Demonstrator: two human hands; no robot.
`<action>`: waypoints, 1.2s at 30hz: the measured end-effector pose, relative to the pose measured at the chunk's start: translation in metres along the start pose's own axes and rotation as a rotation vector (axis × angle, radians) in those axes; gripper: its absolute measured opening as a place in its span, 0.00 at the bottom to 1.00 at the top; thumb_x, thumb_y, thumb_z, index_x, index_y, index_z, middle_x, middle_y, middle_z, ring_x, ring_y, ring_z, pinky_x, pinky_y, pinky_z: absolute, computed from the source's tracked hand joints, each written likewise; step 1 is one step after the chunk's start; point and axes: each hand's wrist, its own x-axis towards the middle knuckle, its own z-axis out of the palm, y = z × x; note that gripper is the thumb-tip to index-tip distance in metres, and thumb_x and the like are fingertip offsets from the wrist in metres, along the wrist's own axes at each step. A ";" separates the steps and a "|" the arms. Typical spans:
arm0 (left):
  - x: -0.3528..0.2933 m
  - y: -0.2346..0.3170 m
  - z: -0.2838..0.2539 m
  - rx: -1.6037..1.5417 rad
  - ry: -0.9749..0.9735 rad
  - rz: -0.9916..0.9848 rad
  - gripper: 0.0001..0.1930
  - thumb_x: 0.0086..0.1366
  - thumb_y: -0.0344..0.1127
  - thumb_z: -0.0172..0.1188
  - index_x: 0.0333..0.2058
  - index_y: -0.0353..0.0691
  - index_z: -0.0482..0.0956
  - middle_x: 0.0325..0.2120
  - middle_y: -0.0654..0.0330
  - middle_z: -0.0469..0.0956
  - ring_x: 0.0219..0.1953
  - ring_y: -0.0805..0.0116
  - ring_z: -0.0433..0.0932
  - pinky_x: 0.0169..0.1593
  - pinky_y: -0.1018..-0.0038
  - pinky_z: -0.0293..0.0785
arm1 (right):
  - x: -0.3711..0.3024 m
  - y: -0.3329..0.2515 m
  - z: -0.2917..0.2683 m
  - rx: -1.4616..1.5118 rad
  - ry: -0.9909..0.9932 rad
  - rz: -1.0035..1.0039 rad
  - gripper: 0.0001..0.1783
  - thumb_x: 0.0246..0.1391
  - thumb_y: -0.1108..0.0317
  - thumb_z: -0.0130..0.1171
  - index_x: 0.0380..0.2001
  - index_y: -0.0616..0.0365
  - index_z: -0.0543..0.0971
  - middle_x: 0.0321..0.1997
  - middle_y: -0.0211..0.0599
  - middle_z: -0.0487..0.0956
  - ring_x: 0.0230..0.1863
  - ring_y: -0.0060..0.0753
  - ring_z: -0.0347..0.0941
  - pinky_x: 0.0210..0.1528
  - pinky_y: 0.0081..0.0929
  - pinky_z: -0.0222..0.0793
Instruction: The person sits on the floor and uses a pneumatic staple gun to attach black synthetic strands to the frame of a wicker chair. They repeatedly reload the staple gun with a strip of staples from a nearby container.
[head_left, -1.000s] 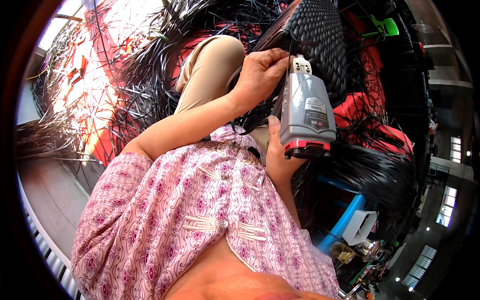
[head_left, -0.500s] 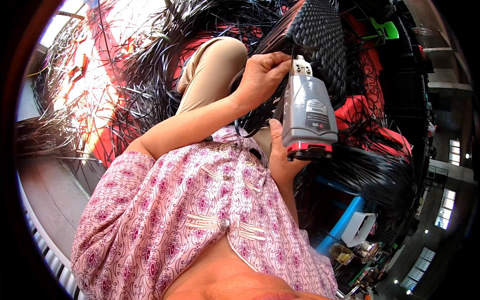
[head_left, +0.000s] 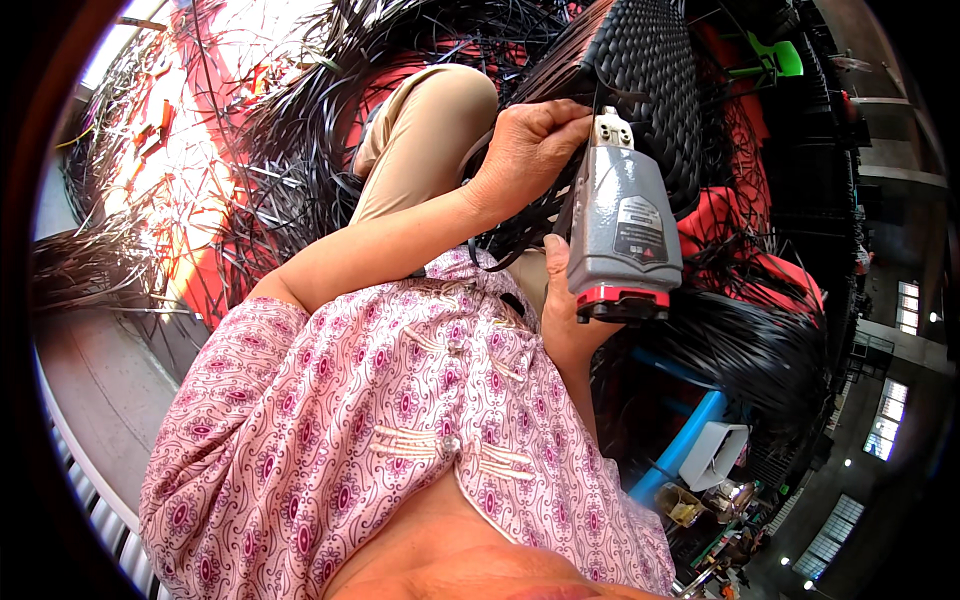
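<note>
Left hand (head_left: 530,150), above centre of frame: thumb and fingers are pinched together on a thin black strip (head_left: 597,92), the gripped stretch being covered by the fingertips. Right hand (head_left: 573,300), right of centre: thumb is laid along the left flank of a grey power tool (head_left: 622,215) with red trim, and the tool is held clasped from beneath; the remaining fingers and any handle are hidden under its body. The tool's pale metal end (head_left: 611,128) is seen just beside the left fingertips; its working tip cannot be made out. Beyond it, a black woven panel (head_left: 652,75) is seen at upper right of centre, its top cut off by the frame edge and its lower corner partly covered by the tool. A bent knee in tan trousers (head_left: 432,125) is noted left of the left hand. Loose black strips (head_left: 320,120) are heaped over red sheeting (head_left: 706,212) across the upper frame; at upper left, detail is washed out by glare. A bundle of black strips (head_left: 750,350) is blurred at right. Below it, a blue piece (head_left: 690,440) is partly covered by a white box-shaped object (head_left: 713,456); the small items under these are too cluttered to identify.
</note>
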 end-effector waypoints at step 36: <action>0.001 -0.002 -0.001 -0.029 -0.010 -0.023 0.11 0.63 0.32 0.60 0.37 0.28 0.82 0.25 0.55 0.83 0.28 0.82 0.76 0.33 0.79 0.75 | 0.010 -0.008 -0.001 0.043 0.045 -0.014 0.24 0.52 0.65 0.62 0.52 0.60 0.74 0.52 0.46 0.76 0.55 0.48 0.70 0.60 0.44 0.62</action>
